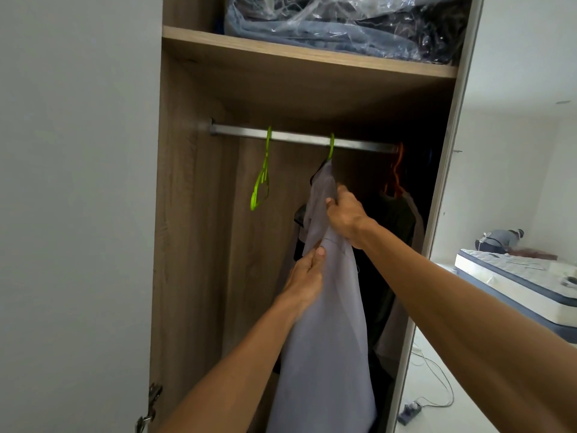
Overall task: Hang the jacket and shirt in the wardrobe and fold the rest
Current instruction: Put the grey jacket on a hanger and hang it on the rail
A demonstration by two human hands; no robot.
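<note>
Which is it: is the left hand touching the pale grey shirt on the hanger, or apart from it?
Touching. The head view shows the left hand pinching the pale grey shirt, with the thumb pressed flat on the fabric's front edge.

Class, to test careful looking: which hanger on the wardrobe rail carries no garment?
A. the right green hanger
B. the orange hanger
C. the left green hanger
C: the left green hanger hangs bare from the rail, while the right green hanger carries the pale grey shirt and the orange hanger a dark garment.
</note>
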